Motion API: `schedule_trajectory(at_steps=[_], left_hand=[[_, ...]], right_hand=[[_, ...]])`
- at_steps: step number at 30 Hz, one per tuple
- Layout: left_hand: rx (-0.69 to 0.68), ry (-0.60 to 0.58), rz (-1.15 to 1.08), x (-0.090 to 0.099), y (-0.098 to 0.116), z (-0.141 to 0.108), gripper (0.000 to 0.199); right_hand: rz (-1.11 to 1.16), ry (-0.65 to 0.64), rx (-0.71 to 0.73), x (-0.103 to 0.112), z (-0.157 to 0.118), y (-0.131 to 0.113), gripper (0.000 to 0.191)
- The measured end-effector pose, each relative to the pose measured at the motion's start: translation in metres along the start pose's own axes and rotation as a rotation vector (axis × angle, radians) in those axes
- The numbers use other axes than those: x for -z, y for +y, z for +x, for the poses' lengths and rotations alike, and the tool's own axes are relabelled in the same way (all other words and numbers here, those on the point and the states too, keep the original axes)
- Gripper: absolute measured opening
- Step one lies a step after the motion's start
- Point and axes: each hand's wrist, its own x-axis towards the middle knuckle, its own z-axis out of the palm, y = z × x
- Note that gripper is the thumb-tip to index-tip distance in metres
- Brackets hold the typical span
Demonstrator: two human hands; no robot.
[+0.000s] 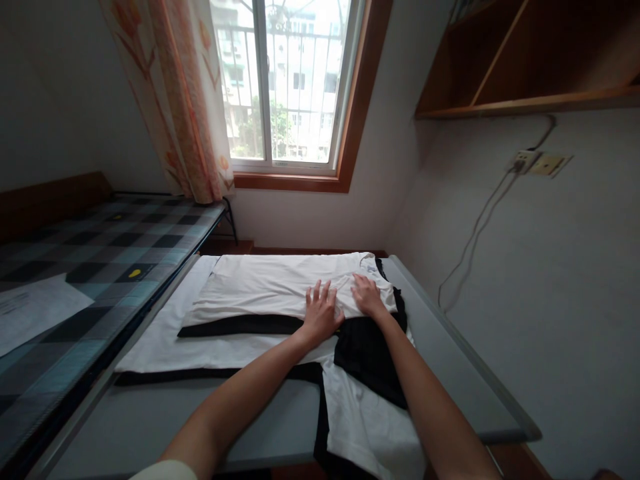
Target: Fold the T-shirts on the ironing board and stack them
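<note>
A white T-shirt lies folded lengthwise on top of other white and black garments on a grey table. My left hand rests on its near side with the fingers spread. Close by on the right, my right hand lies on the cloth near the collar, fingers extended. Beneath the white shirt, black fabric shows as a strip along the near edge and as a sleeve shape under my right forearm. A lower white garment with black edging hangs over the table's front edge.
The grey table has a raised rim on its right. At left stands a bed with a checked mattress and a paper sheet. Behind are a window and a curtain. A cord hangs on the right wall below a shelf.
</note>
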Motion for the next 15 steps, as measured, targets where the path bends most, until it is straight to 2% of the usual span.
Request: schedule_trajectory(at_steps=[4, 6, 9, 13, 15], left_hand=[[-0.272, -0.099, -0.069, 0.004, -0.001, 0.001, 0.045], [-0.335, -0.160, -0.096, 0.005, -0.002, 0.000, 0.041], [-0.309, -0.197, -0.086, 0.005, -0.002, -0.002, 0.042], [-0.244, -0.243, -0.041, 0.006, -0.005, -0.006, 0.049], [-0.211, -0.271, -0.024, 0.011, -0.014, -0.009, 0.057]], right_hand=[[-0.040, 0.049, 0.082, 0.004, -0.017, 0.014, 0.042], [-0.089, 0.023, 0.155, 0.004, -0.029, 0.021, 0.042], [-0.179, -0.010, 0.213, 0.001, -0.047, 0.032, 0.044], [-0.229, 0.046, 0.180, 0.000, -0.058, 0.041, 0.045], [-0.226, 0.078, 0.155, 0.002, -0.060, 0.042, 0.045]])
